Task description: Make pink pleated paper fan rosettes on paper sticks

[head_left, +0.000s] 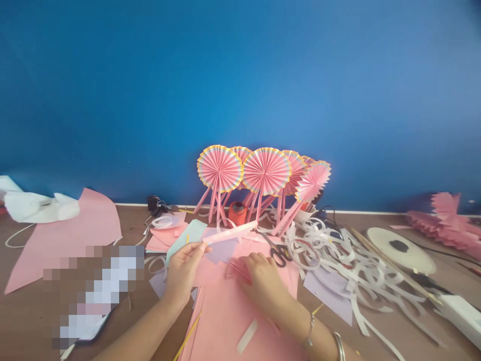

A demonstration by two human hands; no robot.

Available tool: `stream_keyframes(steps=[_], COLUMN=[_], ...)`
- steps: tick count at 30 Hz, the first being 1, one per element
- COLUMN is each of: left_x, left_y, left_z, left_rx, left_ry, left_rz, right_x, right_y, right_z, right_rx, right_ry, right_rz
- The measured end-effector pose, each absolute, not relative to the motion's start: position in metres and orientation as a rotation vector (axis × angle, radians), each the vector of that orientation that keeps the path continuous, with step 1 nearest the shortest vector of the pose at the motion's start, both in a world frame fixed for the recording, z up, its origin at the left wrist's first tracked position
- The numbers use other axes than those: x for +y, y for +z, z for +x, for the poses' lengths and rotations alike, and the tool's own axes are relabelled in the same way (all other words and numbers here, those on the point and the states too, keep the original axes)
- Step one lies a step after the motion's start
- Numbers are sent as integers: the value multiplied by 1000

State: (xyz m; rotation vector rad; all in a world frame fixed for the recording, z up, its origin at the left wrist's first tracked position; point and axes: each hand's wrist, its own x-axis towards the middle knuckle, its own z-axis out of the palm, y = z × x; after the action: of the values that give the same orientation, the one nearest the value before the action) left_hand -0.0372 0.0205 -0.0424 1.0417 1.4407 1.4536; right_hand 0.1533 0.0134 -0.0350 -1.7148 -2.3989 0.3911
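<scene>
Where pleated, paper (236, 271) under right fingers (258, 264)

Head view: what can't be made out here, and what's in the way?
All in the head view:
Pleated paper: partly covered by the right hand; whether the fingers grip it or only press it is unclear.
Masked object at left: pixel blocks hide most of it.
Rear fans: partly hidden behind the front fans.
White object at lower right: cut off by the right edge.
</scene>
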Motion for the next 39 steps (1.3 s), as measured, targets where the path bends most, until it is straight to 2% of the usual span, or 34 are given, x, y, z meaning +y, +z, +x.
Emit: stream_keyframes(steps=[5,11,19,39], left_x=[18,2,-19,-26], left_y=[-42,-32,-27,-16], left_z=[-37,-27,-16,-17], left_rx=[1438,1372,1161,978], left_ry=[1447,1418,1434,1378], left_rz=[1115,1556,1986,2102], right_x=[13,-7,-12,-4], right_y=[-20,27,27,29], right_z=[161,170,169,179], right_rx=[-2401,-2249,-2165,-2285], right_ry=[491,962,835,776], right_rz=[-1616,-1208,-1200,-1006])
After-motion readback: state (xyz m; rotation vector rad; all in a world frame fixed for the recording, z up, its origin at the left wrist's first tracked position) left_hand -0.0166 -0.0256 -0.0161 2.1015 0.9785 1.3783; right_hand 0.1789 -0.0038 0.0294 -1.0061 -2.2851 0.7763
